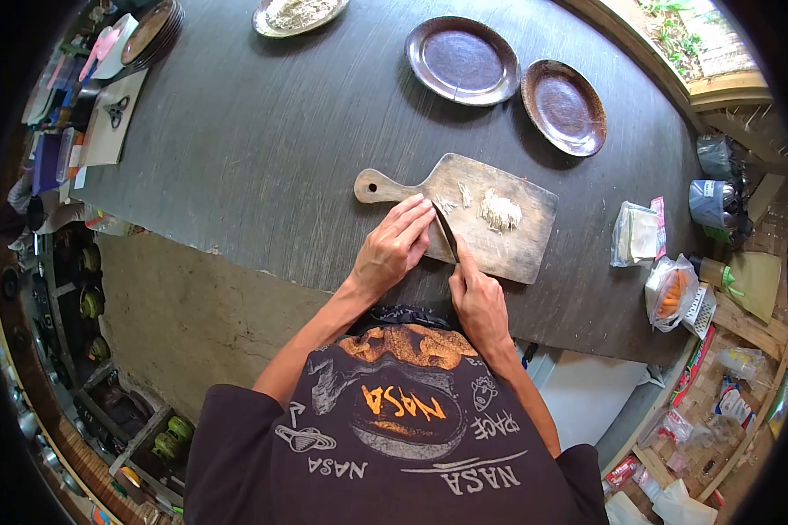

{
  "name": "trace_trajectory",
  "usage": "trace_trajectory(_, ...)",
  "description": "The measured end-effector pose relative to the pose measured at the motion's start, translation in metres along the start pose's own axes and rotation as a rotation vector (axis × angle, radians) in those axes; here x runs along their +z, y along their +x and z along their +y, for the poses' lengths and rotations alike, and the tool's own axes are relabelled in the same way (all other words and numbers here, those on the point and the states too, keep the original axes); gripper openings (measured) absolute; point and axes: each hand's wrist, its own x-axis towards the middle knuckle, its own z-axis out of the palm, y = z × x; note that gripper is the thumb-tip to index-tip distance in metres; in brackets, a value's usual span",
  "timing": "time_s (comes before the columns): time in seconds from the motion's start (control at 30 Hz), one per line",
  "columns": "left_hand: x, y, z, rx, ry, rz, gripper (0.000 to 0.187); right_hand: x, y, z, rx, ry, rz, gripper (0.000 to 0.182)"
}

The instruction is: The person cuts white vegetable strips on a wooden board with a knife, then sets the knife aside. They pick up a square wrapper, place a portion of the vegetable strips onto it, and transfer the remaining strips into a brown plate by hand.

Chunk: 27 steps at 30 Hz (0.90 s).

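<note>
A wooden cutting board [508, 249] with a handle at its left lies on the dark table. My right hand [480, 302] is closed around a dark-bladed knife [446, 231], its index finger along the blade's back. Beside the blade, my left hand [396, 243] presses down at the board's near left edge, fingers together; whatever lies under them is hidden. Thin pale strips [500, 211] form a small pile on the board's middle. A few more strips [465, 194] lie to the left of the pile, and some sit close to the blade near my left fingertips.
Two brown plates [463, 61] [564, 108] stand beyond the board on the table [236, 157]. A plate of pale shreds [296, 13] is at the far edge. To the right lie a wrapped pale block [636, 234] and a bag of carrots [672, 293]. Stacked plates [151, 33] stand far left.
</note>
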Motion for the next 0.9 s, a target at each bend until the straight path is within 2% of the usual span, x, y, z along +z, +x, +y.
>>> trace_trajectory(0.17,-0.002,-0.001,0.000,-0.005,-0.009,-0.015,0.038,-0.008,-0.012,0.001,0.040,-0.039,-0.047,0.062)
trace_trajectory(0.33,0.001,-0.003,-0.001,0.017,0.015,-0.009,0.039,-0.001,-0.009,0.014,-0.050,0.046,0.012,0.061)
trace_trajectory(0.47,-0.001,-0.002,-0.001,0.018,0.000,-0.004,0.038,0.000,-0.002,0.005,-0.037,0.043,0.009,0.061)
trace_trajectory(0.67,-0.002,0.000,0.000,0.016,0.012,0.007,0.038,-0.001,-0.006,-0.003,0.008,-0.060,0.005,0.063)
trace_trajectory(0.9,0.001,-0.004,-0.003,0.007,-0.012,-0.001,0.037,0.002,-0.013,0.014,-0.066,-0.049,0.030,0.065)
